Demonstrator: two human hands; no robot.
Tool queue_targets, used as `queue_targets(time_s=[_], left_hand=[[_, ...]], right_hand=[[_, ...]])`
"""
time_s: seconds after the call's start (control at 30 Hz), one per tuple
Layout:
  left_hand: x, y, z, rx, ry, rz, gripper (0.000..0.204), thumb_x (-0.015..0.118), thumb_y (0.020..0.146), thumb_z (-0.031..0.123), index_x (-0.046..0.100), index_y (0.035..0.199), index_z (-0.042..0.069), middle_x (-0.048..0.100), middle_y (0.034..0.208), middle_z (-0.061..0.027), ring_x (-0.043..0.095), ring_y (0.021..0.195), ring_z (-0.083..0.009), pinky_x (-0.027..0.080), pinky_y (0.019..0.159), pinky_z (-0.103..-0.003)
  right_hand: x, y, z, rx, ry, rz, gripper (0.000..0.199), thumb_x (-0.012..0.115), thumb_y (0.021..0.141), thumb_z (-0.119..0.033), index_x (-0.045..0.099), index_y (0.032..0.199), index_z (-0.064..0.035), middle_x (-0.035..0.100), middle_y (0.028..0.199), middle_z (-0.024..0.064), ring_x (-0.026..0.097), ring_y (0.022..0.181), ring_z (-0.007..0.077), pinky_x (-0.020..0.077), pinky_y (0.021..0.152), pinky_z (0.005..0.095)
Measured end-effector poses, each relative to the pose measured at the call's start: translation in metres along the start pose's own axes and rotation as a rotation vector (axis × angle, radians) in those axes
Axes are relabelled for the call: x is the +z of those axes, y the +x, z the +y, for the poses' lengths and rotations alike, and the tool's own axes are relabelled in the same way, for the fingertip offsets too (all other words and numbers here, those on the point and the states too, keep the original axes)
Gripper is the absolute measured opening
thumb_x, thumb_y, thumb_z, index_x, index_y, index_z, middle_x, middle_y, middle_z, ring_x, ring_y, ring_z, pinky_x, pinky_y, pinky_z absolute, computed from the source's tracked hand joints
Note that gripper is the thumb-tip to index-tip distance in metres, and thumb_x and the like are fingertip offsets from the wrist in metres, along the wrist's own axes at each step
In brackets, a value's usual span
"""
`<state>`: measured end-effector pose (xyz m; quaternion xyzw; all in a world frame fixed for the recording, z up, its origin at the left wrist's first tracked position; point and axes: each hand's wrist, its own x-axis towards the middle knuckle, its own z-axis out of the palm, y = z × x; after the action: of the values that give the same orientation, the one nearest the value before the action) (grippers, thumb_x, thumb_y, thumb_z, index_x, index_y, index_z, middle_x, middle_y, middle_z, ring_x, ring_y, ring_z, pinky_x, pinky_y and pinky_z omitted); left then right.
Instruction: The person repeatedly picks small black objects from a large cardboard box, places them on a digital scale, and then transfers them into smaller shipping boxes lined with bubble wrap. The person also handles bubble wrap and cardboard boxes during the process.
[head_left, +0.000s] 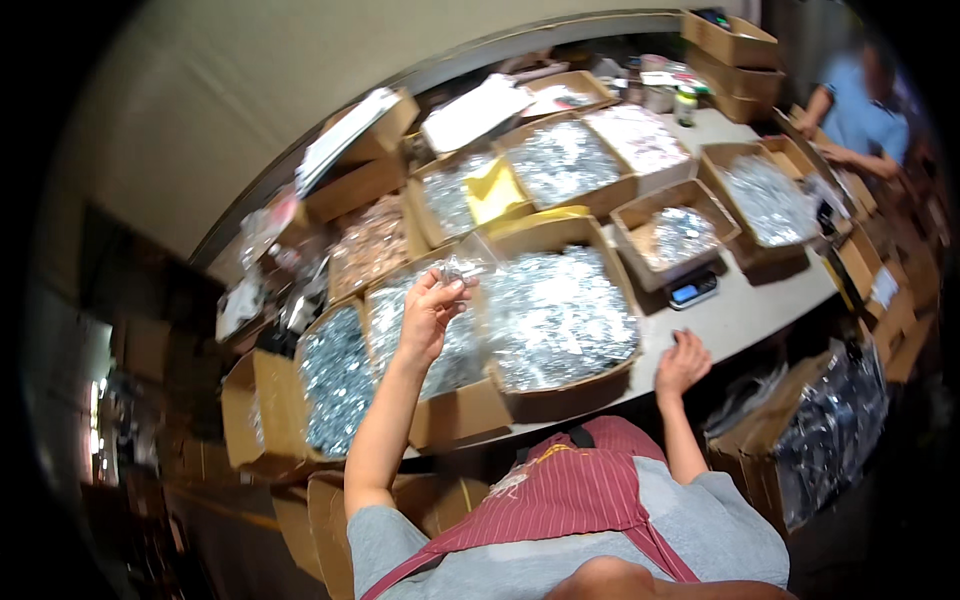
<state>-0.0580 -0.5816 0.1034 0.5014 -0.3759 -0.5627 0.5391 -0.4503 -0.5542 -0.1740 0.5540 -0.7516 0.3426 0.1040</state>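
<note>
My left hand [430, 312] is raised over the cardboard boxes and pinches a small clear plastic bag [467, 262] with shiny contents. It hovers above a box of small silvery packets [445, 340], next to a larger box of the same packets [560, 315]. My right hand [682, 362] rests with its fingers spread on the pale table edge [740, 315], holding nothing, just right of the large box.
Several more open boxes of shiny packets [565, 160] cover the table. A small box sits on a digital scale [692, 290]. Another person in blue [860, 110] works at the far right. A box of dark bags [820, 430] stands below the table edge.
</note>
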Motion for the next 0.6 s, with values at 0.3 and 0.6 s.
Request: queue_targets(time_s=[0.3,0.6], left_hand=[[0.181,0.072,-0.058,-0.190,0.059,-0.530,0.058,0.066,0.091,0.025,0.043,0.137,-0.001,0.061,0.130,-0.0153,0.063,0.114,-0.0211,0.050,0.092,-0.035],[0.007,-0.070,-0.083,-0.198,0.160,-0.216,0.026,0.056,0.095,0.011,0.062,0.118,0.000,0.067,0.110,-0.0068,0.064,0.102,-0.0147,0.049,0.089,-0.028]], right_hand=[[-0.020,0.006,0.002,-0.141,0.129,-0.125,0.042,0.058,0.079,-0.023,0.061,0.119,-0.0110,0.054,0.133,0.0078,0.044,0.129,0.0272,0.0191,0.114,0.0512],[-0.003,-0.003,0.014,-0.251,0.078,-0.146,0.047,0.060,0.080,-0.022,0.060,0.126,-0.0105,0.058,0.132,0.0104,0.048,0.128,0.0284,0.0261,0.111,0.0498]])
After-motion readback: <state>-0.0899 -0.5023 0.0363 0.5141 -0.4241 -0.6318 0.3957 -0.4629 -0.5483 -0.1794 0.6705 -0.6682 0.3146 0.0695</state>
